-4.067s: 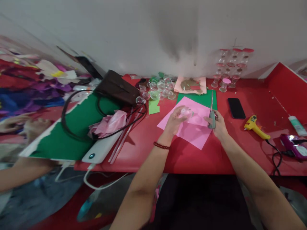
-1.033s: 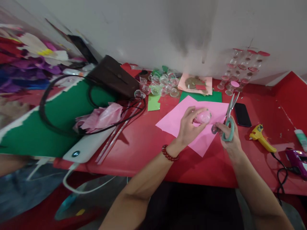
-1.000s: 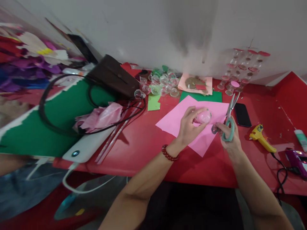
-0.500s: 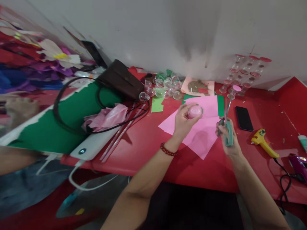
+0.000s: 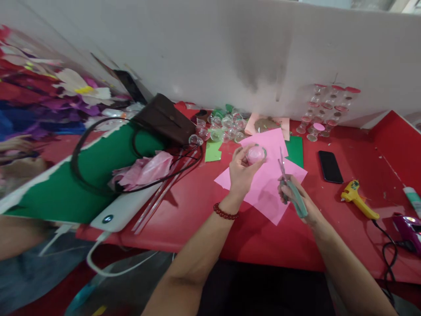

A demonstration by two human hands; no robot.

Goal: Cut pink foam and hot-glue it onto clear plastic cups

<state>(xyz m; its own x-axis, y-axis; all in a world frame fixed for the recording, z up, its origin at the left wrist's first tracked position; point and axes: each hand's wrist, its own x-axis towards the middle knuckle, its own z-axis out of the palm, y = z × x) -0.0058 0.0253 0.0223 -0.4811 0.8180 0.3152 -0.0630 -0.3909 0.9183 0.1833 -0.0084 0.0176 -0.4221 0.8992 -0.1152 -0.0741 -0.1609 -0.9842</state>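
My left hand (image 5: pixel 241 169) grips a small round clear plastic cup (image 5: pixel 255 155), which looks pink with a bit of green at its rim. The hand hovers over pink paper (image 5: pixel 271 193) on the red table. In my right hand (image 5: pixel 296 195) are scissors (image 5: pixel 297 199) with grey-green handles, their blades pointing away from me and slightly apart. The blade tips are to the right of the plastic cup, not touching it. A green sheet (image 5: pixel 296 151) shows from under the pink paper.
Several clear plastic cups (image 5: pixel 226 125) are heaped at the back, and a stacked hourglass-like set (image 5: pixel 324 109) stands right of them. A phone (image 5: pixel 330 166) and a yellow glue gun (image 5: pixel 358 199) lie to the right. Leftward are a dark bag (image 5: pixel 167 118), a white power bank (image 5: pixel 121 210) and another person's hand (image 5: pixel 23 169).
My right hand has brought the scissors leftward, closer to the plastic cup. The upper pink paper has shifted left, showing more of the green sheet. My view has tilted up slightly.
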